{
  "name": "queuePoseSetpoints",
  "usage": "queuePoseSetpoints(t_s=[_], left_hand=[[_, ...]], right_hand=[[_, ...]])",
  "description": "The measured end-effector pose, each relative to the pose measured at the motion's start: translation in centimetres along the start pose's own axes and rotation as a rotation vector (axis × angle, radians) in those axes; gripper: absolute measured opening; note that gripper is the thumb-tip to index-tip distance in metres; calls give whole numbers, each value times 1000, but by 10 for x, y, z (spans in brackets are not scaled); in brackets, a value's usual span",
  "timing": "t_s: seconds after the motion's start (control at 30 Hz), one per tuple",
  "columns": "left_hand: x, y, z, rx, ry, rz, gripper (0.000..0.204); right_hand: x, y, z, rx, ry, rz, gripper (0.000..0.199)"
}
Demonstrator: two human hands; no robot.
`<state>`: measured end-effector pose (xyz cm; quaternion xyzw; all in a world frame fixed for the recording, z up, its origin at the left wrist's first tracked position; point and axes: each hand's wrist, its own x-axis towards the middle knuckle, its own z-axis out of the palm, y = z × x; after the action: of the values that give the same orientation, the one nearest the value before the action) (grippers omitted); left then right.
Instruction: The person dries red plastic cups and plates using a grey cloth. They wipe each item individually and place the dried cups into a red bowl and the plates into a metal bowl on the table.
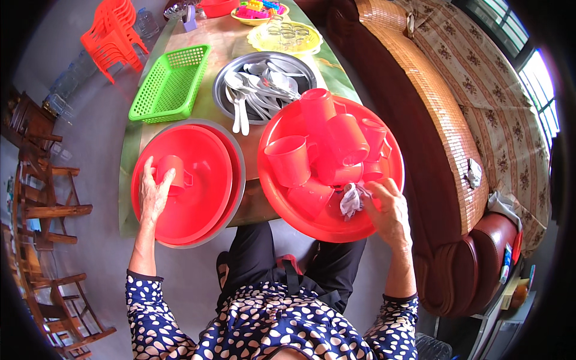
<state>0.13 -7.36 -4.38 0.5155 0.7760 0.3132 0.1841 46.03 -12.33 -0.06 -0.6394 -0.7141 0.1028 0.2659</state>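
Over the tabletop (207, 36), grips a red cup (176, 185) inside a basin (204, 219) at nine o'clock with half-closed left hand (155, 193); toward four o'clock, loosely pinches a crumpled cloth (350, 203) in right hand (390, 213), beside heaped cups (347, 141).

L hand (156, 191) fwd, gripping; R hand (389, 211) also fwd, half-curled.

Mugs (288, 162) in the right basin (342, 233) — spoons (264, 90) in the bowl (221, 99) behind it
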Motion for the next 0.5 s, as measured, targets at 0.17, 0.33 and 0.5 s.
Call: queuePoseSetpoints(t_s=[0.17, 0.33, 0.5], left_hand=[[-22, 47, 7, 160, 301, 481, 52], [-71, 133, 44, 26, 59, 929, 29], [-72, 173, 88, 119, -31, 953, 61]], right_hand=[[5, -4, 13, -325, -256, -82, 35], [15, 13, 33, -354, -521, -101, 23], [22, 32, 44, -280, -569, -261, 17]])
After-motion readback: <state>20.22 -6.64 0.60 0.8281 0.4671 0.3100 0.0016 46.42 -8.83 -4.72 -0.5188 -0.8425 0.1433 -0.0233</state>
